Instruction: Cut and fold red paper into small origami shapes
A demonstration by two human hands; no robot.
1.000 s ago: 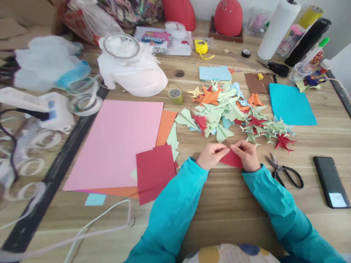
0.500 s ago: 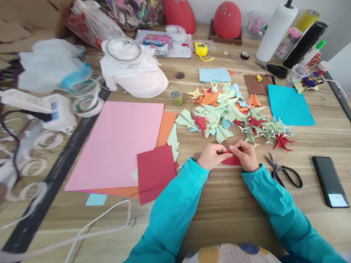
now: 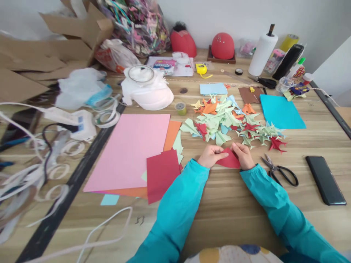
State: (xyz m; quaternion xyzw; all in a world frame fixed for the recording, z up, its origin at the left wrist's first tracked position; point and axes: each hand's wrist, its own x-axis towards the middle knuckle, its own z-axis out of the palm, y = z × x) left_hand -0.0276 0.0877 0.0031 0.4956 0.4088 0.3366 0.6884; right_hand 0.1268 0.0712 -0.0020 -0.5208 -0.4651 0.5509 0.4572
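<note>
Between my two hands is a piece of red paper (image 3: 229, 160), folded to roughly a triangle with its point away from me. My left hand (image 3: 211, 156) pinches its left side between thumb and fingers. On the right edge, my right hand (image 3: 243, 155) pinches the paper near the top. Just beyond the hands lies a heap of folded paper shapes (image 3: 219, 120), mostly pale green, with orange, red, blue and yellow ones. A red folded paper star (image 3: 277, 144) sits at the heap's right end. Scissors (image 3: 279, 170) with black handles rest to the right of my right hand.
Left of my arms lie red paper sheets (image 3: 162, 176) partly over a large pink sheet (image 3: 131, 146). A phone (image 3: 325, 180) is at far right, bright blue paper (image 3: 282, 111) behind it. White cables (image 3: 106, 228) and a power strip (image 3: 82, 124) occupy the left side.
The view has swung left and up. My hands have moved slightly apart, and more of the red paper shows between them, its top now pointed. Both still hold it.
</note>
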